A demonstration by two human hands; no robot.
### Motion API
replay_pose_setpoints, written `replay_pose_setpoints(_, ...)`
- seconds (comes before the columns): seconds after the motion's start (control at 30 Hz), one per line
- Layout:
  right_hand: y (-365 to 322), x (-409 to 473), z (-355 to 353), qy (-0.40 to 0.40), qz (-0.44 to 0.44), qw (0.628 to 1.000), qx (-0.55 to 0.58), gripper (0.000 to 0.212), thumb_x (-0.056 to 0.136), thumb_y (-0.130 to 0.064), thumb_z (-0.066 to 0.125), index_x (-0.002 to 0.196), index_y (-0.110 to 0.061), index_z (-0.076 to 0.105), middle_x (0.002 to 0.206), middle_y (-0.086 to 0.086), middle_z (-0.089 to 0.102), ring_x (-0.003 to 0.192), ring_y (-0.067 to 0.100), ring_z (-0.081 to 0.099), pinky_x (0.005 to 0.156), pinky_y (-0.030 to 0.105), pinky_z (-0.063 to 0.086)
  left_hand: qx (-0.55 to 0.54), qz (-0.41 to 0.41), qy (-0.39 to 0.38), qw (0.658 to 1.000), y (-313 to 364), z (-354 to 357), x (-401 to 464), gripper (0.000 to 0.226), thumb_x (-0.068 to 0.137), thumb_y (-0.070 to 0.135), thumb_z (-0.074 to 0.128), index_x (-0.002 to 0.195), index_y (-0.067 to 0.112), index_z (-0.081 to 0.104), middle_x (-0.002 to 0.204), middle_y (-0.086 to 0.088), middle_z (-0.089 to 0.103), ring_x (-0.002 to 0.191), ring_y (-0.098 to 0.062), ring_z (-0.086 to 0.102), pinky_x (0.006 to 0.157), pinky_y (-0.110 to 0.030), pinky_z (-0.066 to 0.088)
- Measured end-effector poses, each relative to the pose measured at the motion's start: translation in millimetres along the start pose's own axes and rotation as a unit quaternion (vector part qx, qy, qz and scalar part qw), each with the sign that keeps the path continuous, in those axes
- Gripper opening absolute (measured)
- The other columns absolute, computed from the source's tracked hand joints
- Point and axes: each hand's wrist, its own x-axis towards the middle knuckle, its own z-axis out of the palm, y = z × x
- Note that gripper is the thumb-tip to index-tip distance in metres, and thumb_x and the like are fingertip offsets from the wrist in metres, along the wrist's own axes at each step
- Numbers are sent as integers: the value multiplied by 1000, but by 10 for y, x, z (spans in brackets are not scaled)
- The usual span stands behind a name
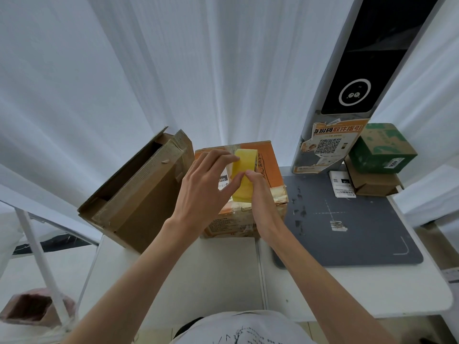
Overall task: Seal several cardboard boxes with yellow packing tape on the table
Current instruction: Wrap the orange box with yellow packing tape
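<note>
Fingers of both my hands are on the roll of yellow packing tape (243, 175), which I hold just above the top of the orange cardboard box (272, 167). My left hand (206, 189) reaches over from the left, its fingers (224, 158) curved round the far rim of the roll and its thumb lying against the near side. My right hand (260, 199) comes in from the right, its thumb and forefinger pinching at the roll's outer face; whether they have hold of a loose end of tape I cannot tell.

The orange box sits on the white bench (223, 269), towards its back edge, its top flaps down and an older strip of clear tape running along the seam. Just beside it on the left stands a taller brown cardboard box (139, 194), tilted, with its flaps standing open.

To the right of the orange box lies a dark grey mat (347, 234) with white markings. At the far end of the mat rises a tall grey post with a black screen (357, 78), a torn orange notice (330, 145) with a square code stuck on its foot. Right of the post, a green box (380, 150) rests on top of a small flat brown box (372, 184), and a white label card (341, 183) stands just in front of them.
</note>
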Motion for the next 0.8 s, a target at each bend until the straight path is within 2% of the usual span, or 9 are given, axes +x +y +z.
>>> replay_pose_setpoints(0.17,13,26,15,6,-1,1000,10,37,91,-50,40,118,-35,61,126,1,60,118,14,56,87,25,43,28,8,-1,1000,6,20,18,36,99,36,61,123,10,70,118,-4,68,108,-21,65,93,-40,55)
replay_pose_setpoints(0.27,22,39,20,11,-1,1000,15,45,87,-52,39,122,-32,60,126,2,60,117,14,57,85,24,43,33,14,24,999,3,34,9,33,98,35,64,119,11,74,117,-4,71,108,-21,67,95,-38,53)
replay_pose_setpoints(0.33,13,38,18,12,2,1000,16,40,88,-52,39,118,-35,59,125,1,60,115,11,57,83,22,43,33,18,43,998,3,36,6,31,95,34,68,114,11,76,115,-3,74,107,-20,69,97,-35,53)
replay_pose_setpoints(0.43,19,50,2,9,-4,1000,18,23,100,-45,40,113,-39,59,123,-1,59,113,10,56,84,24,41,22,12,45,999,11,30,17,29,93,35,71,108,11,77,112,-2,75,107,-17,70,98,-35,53)
replay_pose_setpoints(0.53,52,73,-10,11,4,1000,12,48,91,-54,39,128,-31,59,129,-2,58,119,9,53,86,25,40,13,-2,16,1000,28,12,40,28,96,35,68,109,11,73,113,1,73,107,-17,67,97,-36,53)
replay_pose_setpoints(0.6,53,68,-25,11,5,1000,2,50,95,-54,40,134,-27,57,133,-5,55,121,2,49,85,22,38,13,-3,-8,1000,39,4,58,30,98,37,62,112,11,70,114,0,70,107,-17,66,95,-35,54)
replay_pose_setpoints(0.7,86,71,-75,1,10,1000,-5,30,106,-40,36,125,-34,58,120,-15,55,98,-21,47,75,14,37,16,-5,-29,999,58,5,75,34,99,38,57,116,11,69,116,-1,68,107,-17,65,93,-33,54)
replay_pose_setpoints(0.73,86,70,-90,-2,8,1000,-6,25,106,-38,36,118,-37,58,114,-17,55,88,-24,50,72,13,39,15,-4,-30,999,60,5,82,31,99,35,58,116,11,69,115,-1,67,106,-17,64,92,-33,55)
replay_pose_setpoints(0.8,92,67,-121,-3,3,1000,-17,23,107,-35,37,107,-35,60,106,-11,61,81,-17,57,73,12,42,-23,-14,-41,999,40,-12,119,20,99,25,62,113,13,70,112,2,66,102,-13,64,89,-31,55)
